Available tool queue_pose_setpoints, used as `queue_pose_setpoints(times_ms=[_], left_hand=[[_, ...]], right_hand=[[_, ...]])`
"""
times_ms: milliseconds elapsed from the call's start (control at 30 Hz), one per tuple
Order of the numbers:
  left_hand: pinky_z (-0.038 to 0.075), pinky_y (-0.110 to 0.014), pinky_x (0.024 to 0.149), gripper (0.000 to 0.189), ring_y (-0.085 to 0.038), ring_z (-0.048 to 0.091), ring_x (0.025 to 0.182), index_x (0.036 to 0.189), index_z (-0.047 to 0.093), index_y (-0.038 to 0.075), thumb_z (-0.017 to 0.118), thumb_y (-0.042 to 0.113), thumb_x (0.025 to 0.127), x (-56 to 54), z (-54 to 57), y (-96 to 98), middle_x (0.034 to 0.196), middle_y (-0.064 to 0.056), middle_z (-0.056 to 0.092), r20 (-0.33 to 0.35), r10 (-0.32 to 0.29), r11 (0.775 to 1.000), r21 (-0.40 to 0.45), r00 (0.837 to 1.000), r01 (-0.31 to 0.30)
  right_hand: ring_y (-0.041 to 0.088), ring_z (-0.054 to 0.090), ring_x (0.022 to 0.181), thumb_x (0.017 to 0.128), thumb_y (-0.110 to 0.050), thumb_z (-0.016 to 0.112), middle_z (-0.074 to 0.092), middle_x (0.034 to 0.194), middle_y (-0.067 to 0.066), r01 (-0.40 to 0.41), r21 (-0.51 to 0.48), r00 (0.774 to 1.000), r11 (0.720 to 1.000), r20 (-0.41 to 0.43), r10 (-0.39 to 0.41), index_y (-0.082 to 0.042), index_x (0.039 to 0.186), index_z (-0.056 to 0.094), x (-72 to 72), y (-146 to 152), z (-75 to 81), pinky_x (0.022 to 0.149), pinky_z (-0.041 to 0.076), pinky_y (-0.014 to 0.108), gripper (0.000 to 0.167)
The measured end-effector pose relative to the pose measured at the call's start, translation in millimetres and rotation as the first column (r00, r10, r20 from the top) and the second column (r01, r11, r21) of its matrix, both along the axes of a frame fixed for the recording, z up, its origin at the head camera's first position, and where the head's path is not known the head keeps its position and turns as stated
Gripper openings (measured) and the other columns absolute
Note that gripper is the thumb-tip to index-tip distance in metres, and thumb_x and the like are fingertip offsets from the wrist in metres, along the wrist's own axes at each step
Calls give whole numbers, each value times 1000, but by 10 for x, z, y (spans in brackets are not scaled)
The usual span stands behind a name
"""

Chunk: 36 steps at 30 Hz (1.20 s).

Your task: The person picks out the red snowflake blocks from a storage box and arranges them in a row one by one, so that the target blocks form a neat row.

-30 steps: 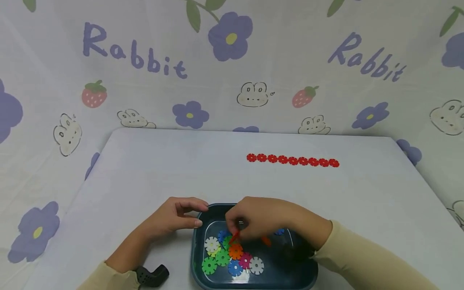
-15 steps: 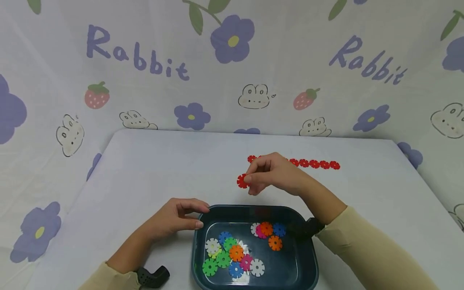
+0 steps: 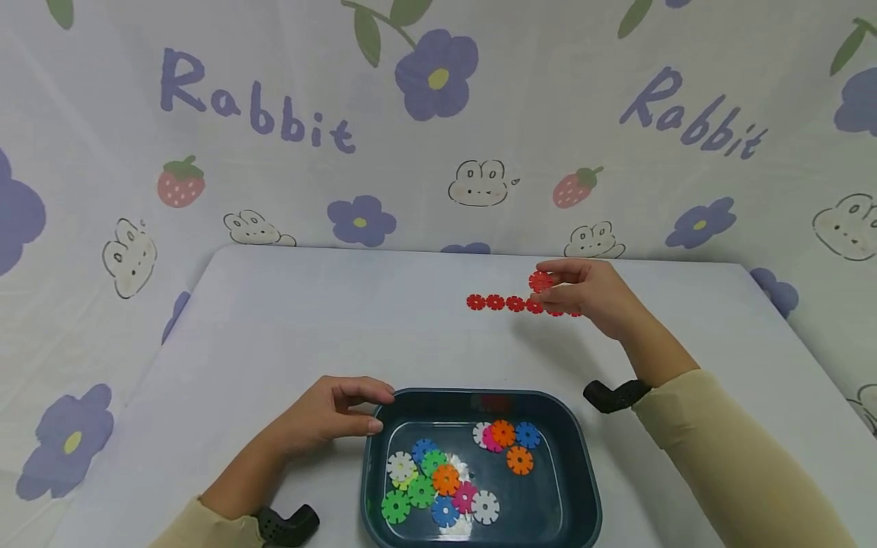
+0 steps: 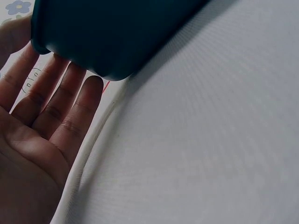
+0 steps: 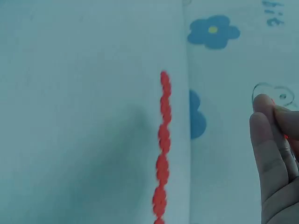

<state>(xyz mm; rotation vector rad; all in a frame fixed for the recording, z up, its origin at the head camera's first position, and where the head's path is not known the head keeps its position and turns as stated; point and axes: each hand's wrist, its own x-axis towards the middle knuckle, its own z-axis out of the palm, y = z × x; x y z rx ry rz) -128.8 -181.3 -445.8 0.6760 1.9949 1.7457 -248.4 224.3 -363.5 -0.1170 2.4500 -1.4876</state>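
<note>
My right hand (image 3: 596, 293) pinches a red snowflake disc (image 3: 540, 281) between thumb and fingers, raised over the far part of the table. Below it lies a straight row of red snowflake discs (image 3: 495, 302), whose right part the hand hides. In the right wrist view the row (image 5: 162, 168) runs upright, and only red slivers of the held disc show by the fingertips. My left hand (image 3: 336, 407) touches the upper left corner of the dark teal tray (image 3: 527, 510). Its fingers lie fairly straight against the outer wall in the left wrist view, nothing gripped.
Loose snowflake discs in green (image 3: 421, 491), blue (image 3: 527, 434), orange (image 3: 519, 460), white (image 3: 485, 507) and pink lie in the tray, mostly in its left half. White table surface (image 3: 329, 320) surrounds the tray. A patterned cloth (image 3: 521, 99) hangs behind the far edge.
The right hand has lifted the red disc out of the tray and carried it away and rightward to above the row. The left hand has stayed at the tray corner.
</note>
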Motion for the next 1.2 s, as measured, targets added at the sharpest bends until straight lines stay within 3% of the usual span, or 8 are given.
queue_pose_setpoints(times_ms=[167,367,600,1000,1067,1200], left_hand=[[50,-28,99,31,-19,61,118,116,69,8,74,9,86,-9,-2,-15,126,-9,66,-3,-3,1000,12,1000,3],[51,-28,98,32,-16,61,118,117,69,5,74,10,86,-10,-30,36,126,-10,65,15,-21,999,27,1000,21],[53,-31,96,31,-18,63,115,117,68,3,73,10,87,1,-79,142,126,-14,65,23,-56,997,62,998,55],[53,-31,95,31,-19,63,115,116,69,3,74,9,86,19,-67,210,126,-14,64,52,-62,996,63,997,59],[53,-31,95,31,-19,63,114,116,69,2,74,10,86,20,-81,205,126,-15,64,53,-62,996,67,997,58],[53,-31,95,31,-18,63,115,115,69,2,74,9,86,13,-102,178,126,-15,64,51,-56,996,65,997,53]], right_hand=[[24,65,100,89,-22,73,63,122,12,-29,196,1000,980,-5,30,-14,133,60,-179,-7,-135,86,57,36,47],[24,61,102,85,-26,77,69,113,7,-143,412,984,900,-37,173,-14,125,67,-411,-283,-357,81,55,32,43],[27,53,117,84,-26,78,66,122,8,-245,523,949,817,-43,312,-16,118,71,-566,-606,-524,94,50,43,36],[32,42,137,86,-18,76,56,140,9,-305,532,923,790,-40,383,-13,107,75,-578,-726,-606,110,39,51,22],[33,40,138,88,-19,74,55,141,9,-308,529,923,791,-35,383,-13,112,74,-574,-706,-579,111,38,53,25],[33,39,139,93,-24,67,55,143,9,-261,513,940,818,-58,336,-15,123,69,-583,-575,-472,110,37,56,32]])
